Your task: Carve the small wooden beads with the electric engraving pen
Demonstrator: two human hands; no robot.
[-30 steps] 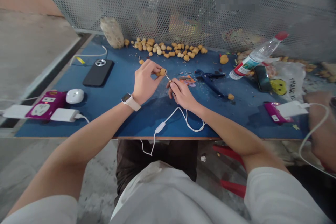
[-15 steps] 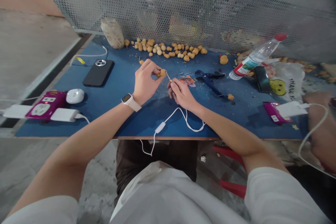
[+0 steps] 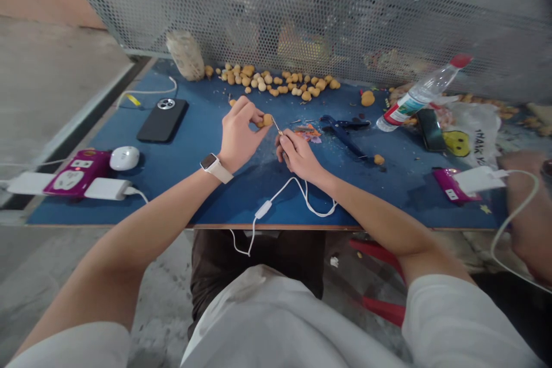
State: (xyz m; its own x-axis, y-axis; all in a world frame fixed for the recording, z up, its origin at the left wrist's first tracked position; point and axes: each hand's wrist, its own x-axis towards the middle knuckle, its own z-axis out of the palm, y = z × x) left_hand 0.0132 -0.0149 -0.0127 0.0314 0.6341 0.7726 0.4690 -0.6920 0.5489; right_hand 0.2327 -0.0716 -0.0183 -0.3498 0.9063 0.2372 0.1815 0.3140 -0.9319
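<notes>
My left hand (image 3: pixel 239 133) pinches a small round tan fruit (image 3: pixel 268 120), possibly a longan, between its fingertips. My right hand (image 3: pixel 297 162) grips a thin metal pick (image 3: pixel 276 127), whose tip sits against the right side of that fruit. Both hands are over the blue tabletop (image 3: pixel 207 195). A loose heap of similar fruits (image 3: pixel 271 84) lies at the far edge, well beyond my left hand. A single fruit (image 3: pixel 379 159) lies to the right of my right hand.
A black phone (image 3: pixel 163 121), a white oval case (image 3: pixel 125 157) and a magenta power strip (image 3: pixel 77 180) sit at left. Blue-handled pliers (image 3: pixel 342 135) and a plastic bottle (image 3: pixel 420 98) lie at right. A white cable (image 3: pixel 280 198) crosses the front. A co-worker's arm (image 3: pixel 528 213) enters at right.
Both hands keep the same hold on the fruit and pick. Only a slight shift of the whole view shows.
</notes>
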